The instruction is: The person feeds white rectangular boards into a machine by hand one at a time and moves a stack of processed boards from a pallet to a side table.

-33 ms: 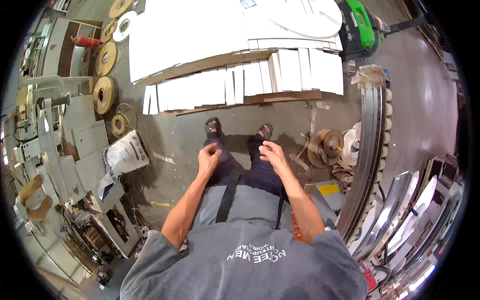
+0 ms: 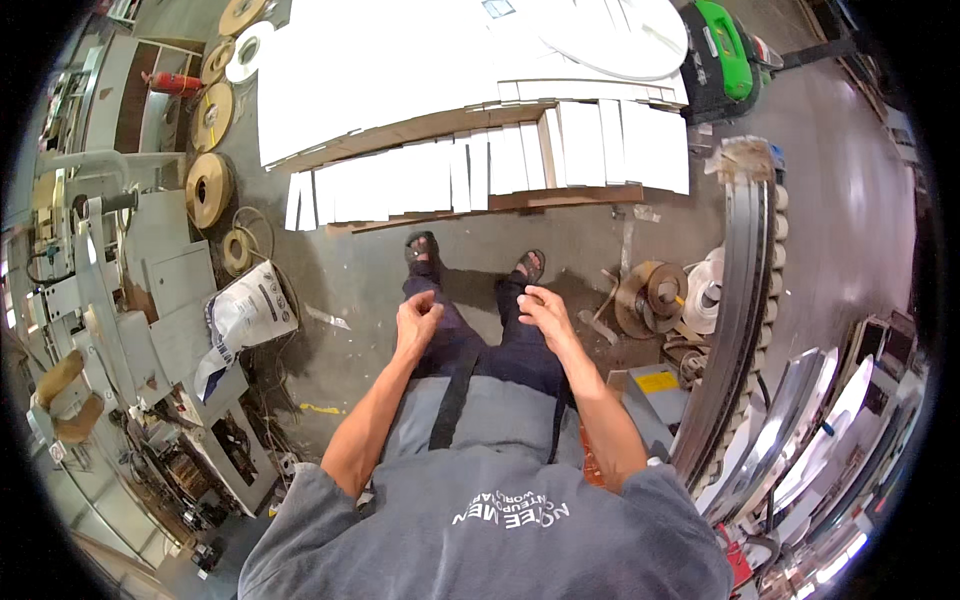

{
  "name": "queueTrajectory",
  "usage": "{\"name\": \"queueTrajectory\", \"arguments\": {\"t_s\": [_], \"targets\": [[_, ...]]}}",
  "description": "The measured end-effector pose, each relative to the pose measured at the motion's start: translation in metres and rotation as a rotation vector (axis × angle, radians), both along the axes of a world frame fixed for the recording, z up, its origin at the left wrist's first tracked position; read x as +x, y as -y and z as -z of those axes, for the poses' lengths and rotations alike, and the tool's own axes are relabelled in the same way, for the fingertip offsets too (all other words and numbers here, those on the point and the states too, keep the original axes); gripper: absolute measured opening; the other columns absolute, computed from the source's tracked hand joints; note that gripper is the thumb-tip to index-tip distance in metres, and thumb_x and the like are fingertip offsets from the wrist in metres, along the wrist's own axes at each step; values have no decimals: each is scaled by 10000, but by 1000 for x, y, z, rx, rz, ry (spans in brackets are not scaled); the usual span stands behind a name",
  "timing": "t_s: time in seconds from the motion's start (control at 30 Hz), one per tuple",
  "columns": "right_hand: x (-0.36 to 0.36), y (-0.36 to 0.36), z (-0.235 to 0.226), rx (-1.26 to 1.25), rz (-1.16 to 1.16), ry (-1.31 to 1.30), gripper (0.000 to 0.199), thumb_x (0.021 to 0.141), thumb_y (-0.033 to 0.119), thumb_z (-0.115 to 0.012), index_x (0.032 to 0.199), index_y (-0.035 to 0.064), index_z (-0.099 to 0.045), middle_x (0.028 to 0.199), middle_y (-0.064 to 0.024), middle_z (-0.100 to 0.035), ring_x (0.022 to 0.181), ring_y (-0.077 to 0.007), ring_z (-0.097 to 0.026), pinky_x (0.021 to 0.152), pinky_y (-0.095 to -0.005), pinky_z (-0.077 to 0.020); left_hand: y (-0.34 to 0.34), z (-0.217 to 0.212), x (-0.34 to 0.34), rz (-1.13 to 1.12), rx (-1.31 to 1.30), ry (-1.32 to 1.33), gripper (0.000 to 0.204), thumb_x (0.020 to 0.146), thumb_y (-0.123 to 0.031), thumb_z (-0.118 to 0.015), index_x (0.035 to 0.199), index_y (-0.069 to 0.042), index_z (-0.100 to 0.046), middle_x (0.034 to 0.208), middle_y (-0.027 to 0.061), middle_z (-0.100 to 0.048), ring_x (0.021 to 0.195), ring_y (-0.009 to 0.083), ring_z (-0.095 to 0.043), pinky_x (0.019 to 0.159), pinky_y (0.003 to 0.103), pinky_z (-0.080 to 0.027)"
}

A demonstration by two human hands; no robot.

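Observation:
My left hand [image 2: 418,320] hangs in the air in front of my left thigh, with loosely bent fingers and nothing visible in it. Level with it, in front of the right thigh, my right hand [image 2: 547,316] is also empty, its fingers slightly bent and apart. A gap separates the two hands. Ahead of my feet stands a big stack of white panels [image 2: 370,90], out of reach of either hand. Along its near side is a row of white boards [image 2: 405,182] over brown board edges.
Rolls of edge banding [image 2: 209,190] and a white sack [image 2: 262,305] lie on the left, beside a grey machine [image 2: 180,280]. To the right run a roller rail [image 2: 745,280] and a brown reel [image 2: 650,300]. A green-and-black machine [image 2: 725,50] stands at the far right.
My feet and legs sit very slightly differently in the picture, with a small shift of the view. Both hands keep their pose.

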State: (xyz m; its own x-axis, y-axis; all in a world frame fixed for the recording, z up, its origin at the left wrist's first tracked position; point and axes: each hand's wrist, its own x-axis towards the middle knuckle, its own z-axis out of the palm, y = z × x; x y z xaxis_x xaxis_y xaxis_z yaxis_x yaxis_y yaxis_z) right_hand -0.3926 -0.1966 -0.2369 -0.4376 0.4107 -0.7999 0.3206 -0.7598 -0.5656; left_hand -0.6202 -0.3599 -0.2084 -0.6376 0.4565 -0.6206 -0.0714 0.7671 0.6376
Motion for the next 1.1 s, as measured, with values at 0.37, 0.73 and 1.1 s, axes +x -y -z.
{"name": "queueTrajectory", "arguments": {"t_s": [0.37, 0.73, 1.1], "targets": [[-54, 70, 85, -164, 211, 161, 316, 918, 164, -697, 1183, 15, -610, 972, -53, -673, 850, -145, -666, 735, -298, -583, 54, 62, -122, 33, -60, 31, 400, 813, -119, -686, 1169, 63, -669, 831, 86, -712, 758, 131, -635, 702, 294, -525], [-96, 21, 133, -89, 362, 190, 711, 863, 295, -774, 1370, -87, -455, 1106, -134, -628, 954, -199, -641, 813, -352, -578, 32, 115, -173, -26, -71, 102, 495, 820, -141, -712, 1255, 75, -620, 914, 98, -702, 829, 169, -651, 783, 321, -527], [-47, -104, 132, 90, 831, -20, 906, 966, 528, -556, 1515, -83, -171, 1434, -273, -407, 1358, -372, -412, 1102, -484, -430, -209, 123, -86, 23, 269, 517, 855, 853, -441, -740, 1435, 95, -417, 1389, 287, -510, 1317, 354, -486, 1089, 437, -380]]}}
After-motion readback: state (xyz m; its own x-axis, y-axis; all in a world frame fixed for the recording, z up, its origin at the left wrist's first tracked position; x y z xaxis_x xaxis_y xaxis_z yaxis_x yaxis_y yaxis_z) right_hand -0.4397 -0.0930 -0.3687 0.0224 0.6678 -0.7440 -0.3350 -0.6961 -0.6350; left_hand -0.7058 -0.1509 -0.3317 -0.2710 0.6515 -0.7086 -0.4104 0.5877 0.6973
